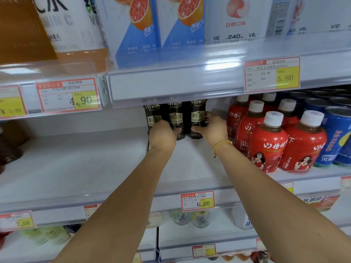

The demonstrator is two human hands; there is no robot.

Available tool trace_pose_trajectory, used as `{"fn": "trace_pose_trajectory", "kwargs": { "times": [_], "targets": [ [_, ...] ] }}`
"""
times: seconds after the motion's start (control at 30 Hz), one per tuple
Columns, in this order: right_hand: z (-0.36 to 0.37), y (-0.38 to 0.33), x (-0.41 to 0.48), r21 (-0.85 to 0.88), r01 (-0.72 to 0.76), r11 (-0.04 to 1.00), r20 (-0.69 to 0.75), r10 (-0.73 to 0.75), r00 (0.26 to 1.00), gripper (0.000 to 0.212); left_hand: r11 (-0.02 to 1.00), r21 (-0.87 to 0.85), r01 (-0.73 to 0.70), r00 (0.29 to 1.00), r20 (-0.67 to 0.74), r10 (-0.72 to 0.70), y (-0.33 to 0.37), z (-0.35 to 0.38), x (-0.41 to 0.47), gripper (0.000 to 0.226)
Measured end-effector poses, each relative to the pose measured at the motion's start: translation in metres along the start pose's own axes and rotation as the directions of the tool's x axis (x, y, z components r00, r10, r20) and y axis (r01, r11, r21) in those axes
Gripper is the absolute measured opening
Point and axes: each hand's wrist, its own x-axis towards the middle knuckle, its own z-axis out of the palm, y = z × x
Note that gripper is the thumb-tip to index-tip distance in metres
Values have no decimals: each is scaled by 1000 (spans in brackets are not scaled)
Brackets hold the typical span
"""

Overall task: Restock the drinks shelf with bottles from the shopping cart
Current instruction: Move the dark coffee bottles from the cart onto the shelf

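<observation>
Three black coffee bottles stand side by side deep on the white middle shelf (95,168). My left hand (163,134) wraps round the left black bottle (152,115), its thumb against the middle black bottle (175,116). Round the right black bottle (198,113) curls my right hand (212,130), which wears a gold bead bracelet. The bottle tops are hidden behind the upper shelf's price rail. The shopping cart is out of view.
Red-labelled bottles (269,141) with white caps and blue cans (340,133) crowd the shelf to the right. Dark bottles (9,147) stand at the far left. Tall cartons fill the upper shelf (171,86). A 6.00 price tag (197,201) hangs on the front rail; more bottles sit below.
</observation>
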Motion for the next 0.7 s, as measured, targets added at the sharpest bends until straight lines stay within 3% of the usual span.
{"fn": "trace_pose_trajectory", "kwargs": {
  "times": [0.17, 0.53, 0.6, 0.7],
  "targets": [
    [0, 1, -1, -15, 28, 999, -15, -28, 1000, 49, 999, -42, 11, 999, -41, -12, -3, 4, -1, 55],
    [3, 4, 0, 7, 72, 997, 25, -72, 997, 50, 991, -135, -7, 1000, 12, 8, -1, 11, -2, 48],
    [3, 4, 0, 22, 67, 998, 23, -68, 997, 52, 982, -188, -7, 998, -58, -4, -3, 0, -7, 35],
    [3, 3, -2, 14, 52, 999, 42, -52, 998, 54, 951, -307, 33, 953, -277, -123, -23, -22, -11, 29]
  ]
}}
